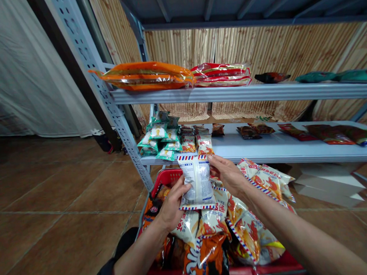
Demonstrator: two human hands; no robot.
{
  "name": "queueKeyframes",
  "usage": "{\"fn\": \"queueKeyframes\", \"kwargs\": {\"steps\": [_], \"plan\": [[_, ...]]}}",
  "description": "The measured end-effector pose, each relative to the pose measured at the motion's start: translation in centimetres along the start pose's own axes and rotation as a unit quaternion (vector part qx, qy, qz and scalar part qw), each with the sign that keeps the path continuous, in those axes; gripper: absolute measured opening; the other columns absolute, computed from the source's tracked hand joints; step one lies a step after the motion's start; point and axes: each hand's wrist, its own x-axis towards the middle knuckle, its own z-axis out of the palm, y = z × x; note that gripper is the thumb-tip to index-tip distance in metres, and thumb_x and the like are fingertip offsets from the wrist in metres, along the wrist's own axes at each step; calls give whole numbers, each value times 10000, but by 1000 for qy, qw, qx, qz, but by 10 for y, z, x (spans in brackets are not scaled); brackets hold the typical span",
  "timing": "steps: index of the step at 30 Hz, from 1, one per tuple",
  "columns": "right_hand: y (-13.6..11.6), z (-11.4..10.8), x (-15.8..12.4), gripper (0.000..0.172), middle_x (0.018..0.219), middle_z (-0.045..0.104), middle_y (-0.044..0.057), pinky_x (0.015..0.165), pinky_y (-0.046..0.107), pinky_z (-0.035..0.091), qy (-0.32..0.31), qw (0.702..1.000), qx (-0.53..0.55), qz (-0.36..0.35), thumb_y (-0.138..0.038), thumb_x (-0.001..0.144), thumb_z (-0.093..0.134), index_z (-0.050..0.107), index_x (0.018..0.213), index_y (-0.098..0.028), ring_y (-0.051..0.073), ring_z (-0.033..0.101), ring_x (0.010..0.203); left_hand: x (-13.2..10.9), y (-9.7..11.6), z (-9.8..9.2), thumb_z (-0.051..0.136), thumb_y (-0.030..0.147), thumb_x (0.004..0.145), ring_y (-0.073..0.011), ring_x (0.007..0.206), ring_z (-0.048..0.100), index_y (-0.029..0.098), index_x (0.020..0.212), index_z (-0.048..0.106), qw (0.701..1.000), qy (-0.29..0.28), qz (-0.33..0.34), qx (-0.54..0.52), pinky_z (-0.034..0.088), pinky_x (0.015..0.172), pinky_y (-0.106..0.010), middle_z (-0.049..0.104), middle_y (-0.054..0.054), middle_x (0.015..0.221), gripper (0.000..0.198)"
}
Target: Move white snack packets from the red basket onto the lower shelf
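Between my two hands is a white snack bag (197,183) with a red and blue striped border, its printed back facing me. My left hand (173,204) grips the bag's left side, thumb across the front. My right hand (228,172) pinches its upper right corner. Right below is a red basket (168,176) filled with more white snack bags (214,214) and some orange and black bags (207,259). Just beyond the held bag, similar bags (204,144) stand on the lower shelf, beside a stack of green and white packets (162,136).
The blue-grey metal rack has a lower shelf (229,150) with brown and red packets (322,133) to the right. On the shelf above lie a large orange bag (148,74) and a red bag (222,74). A white carton (326,184) sits under the rack at right.
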Motion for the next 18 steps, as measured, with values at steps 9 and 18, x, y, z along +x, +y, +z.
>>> {"fn": "queueKeyframes", "kwargs": {"steps": [9,18], "plan": [[0,-1,5,255,582,557,-25,512,203,354,62,998,11,-1,-417,644,653,614,645,-165,79,458,531,-2,-2,-6,586,209,724,-202,971,591,226,1232,487,1000,19,10,20,438,853,-303,647,-41,1054,518],[-1,1,5,247,532,510,-47,455,190,317,85,995,49,-2,-374,638,673,559,583,-161,57,405,471,-9,2,-2,584,241,748,-218,991,582,223,1241,477,999,-1,14,30,419,876,-331,624,-63,1110,505]]}}
